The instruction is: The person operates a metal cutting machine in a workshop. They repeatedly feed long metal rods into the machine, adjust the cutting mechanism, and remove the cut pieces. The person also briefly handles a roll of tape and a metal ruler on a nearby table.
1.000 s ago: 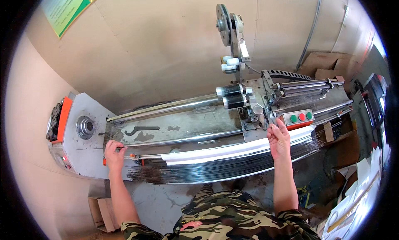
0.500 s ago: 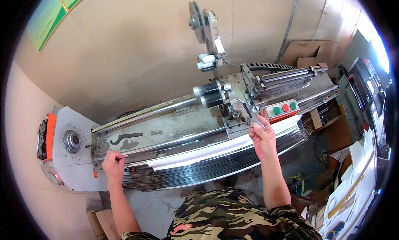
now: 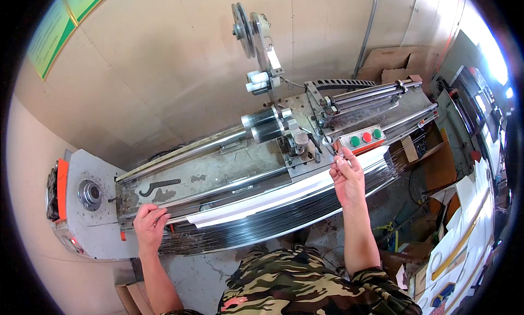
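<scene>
My left hand (image 3: 149, 223) is closed in a pinch at the left front of a long metal machine (image 3: 218, 162). My right hand (image 3: 347, 176) pinches too, just in front of the push-button box (image 3: 360, 140). A thin metal rod (image 3: 251, 190) appears to stretch between my fingertips, along the machine's front edge; its ends are hidden in my fingers. Below it hangs a bundle of long thin dark rods (image 3: 262, 223), with a white sheet (image 3: 245, 208) along its upper side. The carriage with a dark shiny cylinder (image 3: 265, 124) stands beyond my right hand.
A hook wrench (image 3: 159, 187) lies on the machine bed. At the left end is a grey housing (image 3: 106, 206) with a round spindle (image 3: 90, 194). A pulley wheel (image 3: 243, 30) rises on a post at the back. Cardboard (image 3: 442, 168) and papers (image 3: 464, 238) crowd the right.
The view has shifted slightly, so the machine sits a little farther left and lower. Both hands stay pinched near the machine's front edge; my right hand has come slightly lower.
</scene>
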{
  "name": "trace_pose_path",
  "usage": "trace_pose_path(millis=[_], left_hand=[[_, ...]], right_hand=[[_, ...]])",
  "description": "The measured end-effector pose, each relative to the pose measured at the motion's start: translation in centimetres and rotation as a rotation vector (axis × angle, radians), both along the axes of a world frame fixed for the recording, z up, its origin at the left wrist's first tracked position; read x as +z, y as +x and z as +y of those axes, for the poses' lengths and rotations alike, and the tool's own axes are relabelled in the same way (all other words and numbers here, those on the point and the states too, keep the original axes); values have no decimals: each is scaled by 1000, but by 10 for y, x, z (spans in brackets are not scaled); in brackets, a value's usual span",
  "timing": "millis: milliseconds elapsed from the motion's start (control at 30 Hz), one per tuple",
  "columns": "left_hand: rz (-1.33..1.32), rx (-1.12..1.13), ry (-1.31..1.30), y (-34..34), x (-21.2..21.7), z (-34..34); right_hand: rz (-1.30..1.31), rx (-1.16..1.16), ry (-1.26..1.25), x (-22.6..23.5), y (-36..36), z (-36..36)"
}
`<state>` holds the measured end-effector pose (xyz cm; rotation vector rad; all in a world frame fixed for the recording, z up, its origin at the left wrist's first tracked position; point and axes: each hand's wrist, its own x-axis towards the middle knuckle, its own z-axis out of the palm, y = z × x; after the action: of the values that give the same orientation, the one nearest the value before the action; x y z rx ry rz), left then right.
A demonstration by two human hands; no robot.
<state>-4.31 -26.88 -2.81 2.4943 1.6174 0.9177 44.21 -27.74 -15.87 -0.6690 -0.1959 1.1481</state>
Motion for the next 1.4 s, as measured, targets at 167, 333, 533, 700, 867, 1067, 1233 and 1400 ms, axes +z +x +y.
trace_pose_path(millis=[167,333,533,700,867,1067,1233,1400], left_hand=[[-12,2,-15,11,-13,-4],[-39,-36,-52,40,-37,-7],[-72,-89,17,48,-54,-8],[-99,-74,73,46,-56,-6],[-61,-112,148,64,-64,1],[-93,-136,153,54,-70,5],[-63,-114,78,40,-66,9],[-60,-145,22,37,-67,9]], right_hand=[[-63,98,-34,9,-29,-1],[-172,341,-81,21,-84,-4],[-134,315,-70,21,-87,-4],[-80,59,-61,13,-37,3],[-171,147,-78,17,-61,-3],[-197,56,-111,13,-32,-2],[-71,-163,-35,7,35,-1],[-106,-195,-39,2,49,-3]])
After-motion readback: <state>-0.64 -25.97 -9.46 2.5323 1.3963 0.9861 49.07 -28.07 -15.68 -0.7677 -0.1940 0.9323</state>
